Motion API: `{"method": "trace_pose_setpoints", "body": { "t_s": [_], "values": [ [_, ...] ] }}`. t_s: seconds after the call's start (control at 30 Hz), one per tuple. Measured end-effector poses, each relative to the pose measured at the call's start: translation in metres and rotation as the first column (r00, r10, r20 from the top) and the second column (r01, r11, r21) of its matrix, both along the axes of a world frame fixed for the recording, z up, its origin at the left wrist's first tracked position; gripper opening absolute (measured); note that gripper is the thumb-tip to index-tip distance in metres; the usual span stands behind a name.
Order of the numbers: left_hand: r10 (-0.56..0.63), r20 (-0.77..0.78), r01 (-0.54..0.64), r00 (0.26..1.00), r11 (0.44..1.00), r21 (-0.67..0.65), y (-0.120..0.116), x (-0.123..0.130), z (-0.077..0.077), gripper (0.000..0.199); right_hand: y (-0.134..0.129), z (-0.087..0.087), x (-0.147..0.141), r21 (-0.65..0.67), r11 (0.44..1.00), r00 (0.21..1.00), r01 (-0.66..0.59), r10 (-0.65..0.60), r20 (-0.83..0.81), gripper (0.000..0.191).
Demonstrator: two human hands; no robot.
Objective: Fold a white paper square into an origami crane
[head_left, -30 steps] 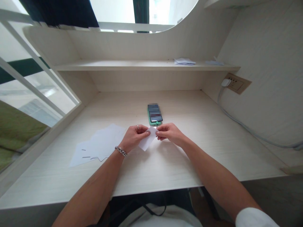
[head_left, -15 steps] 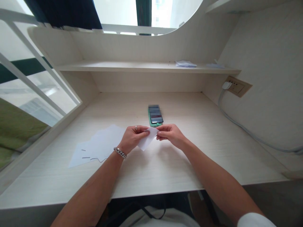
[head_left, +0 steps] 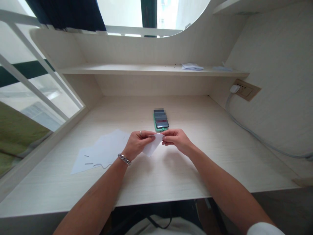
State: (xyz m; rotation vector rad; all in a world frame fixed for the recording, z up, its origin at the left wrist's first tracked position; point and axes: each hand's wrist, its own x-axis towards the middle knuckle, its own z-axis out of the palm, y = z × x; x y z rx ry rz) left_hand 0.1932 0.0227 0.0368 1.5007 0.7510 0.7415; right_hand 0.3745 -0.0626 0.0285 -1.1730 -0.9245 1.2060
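Observation:
A small piece of white paper (head_left: 151,148), which looks folded, is held between both hands above the desk. My left hand (head_left: 138,142), with a ring and a chain bracelet, pinches its upper left part between thumb and fingers. At the paper's upper right corner, the fingertips of my right hand (head_left: 178,139) are closed on it. Just beyond the fingers a phone (head_left: 161,122) lies with a green case or holder around it, its screen partly blurred. White paper sheets (head_left: 107,147) overlap on the desk beside my left forearm.
Across the back of the desk (head_left: 210,160) runs a shelf (head_left: 137,70) bearing folded papers (head_left: 192,66). On the right wall, a white plug with a grey cable (head_left: 259,140) sits in a socket (head_left: 248,90). White rails (head_left: 31,83) stand at the left.
Both hands stay almost in place on the paper. The paper's upper edge between the fingertips tilts slightly. The rest of the scene looks the same.

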Motion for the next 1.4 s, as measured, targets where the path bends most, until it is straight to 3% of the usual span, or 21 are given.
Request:
{"method": "trace_pose_setpoints", "body": {
  "t_s": [0.3, 0.5, 0.67, 0.93, 1.4],
  "values": [
    [-0.039, 0.007, 0.039, 0.999, 0.998, 0.054, -0.0009, -0.0005, -0.0014, 0.022, 0.0010, -0.0020, -0.0016, -0.002, 0.999, 0.999, 0.035, -0.035, -0.033, 0.022],
    [0.005, -0.021, 0.000, 1.000, 0.974, 0.226, -0.0019, -0.0013, -0.0012, 0.014, -0.0013, -0.0001, 0.0007, 0.018, 0.999, 0.995, -0.028, 0.029, -0.093, 0.023],
    [-0.037, -0.038, 0.048, 0.999, 0.936, 0.348, -0.0050, -0.0011, 0.0014, 0.011, -0.0014, -0.0013, -0.0033, 0.027, 0.997, 0.997, -0.072, 0.073, -0.037, 0.030],
    [-0.052, -0.005, 0.052, 0.999, 0.984, 0.168, -0.0030, -0.0007, -0.0013, 0.019, 0.0010, -0.0081, -0.0050, 0.008, 0.999, 0.999, -0.049, 0.049, -0.002, 0.037],
    [-0.123, -0.053, 0.132, 0.991, 0.962, 0.238, 0.0000, -0.0043, 0.0002, 0.017, 0.0013, -0.0054, -0.0027, -0.016, 0.998, 0.998, -0.062, 0.062, 0.005, 0.038]
  ]
}}
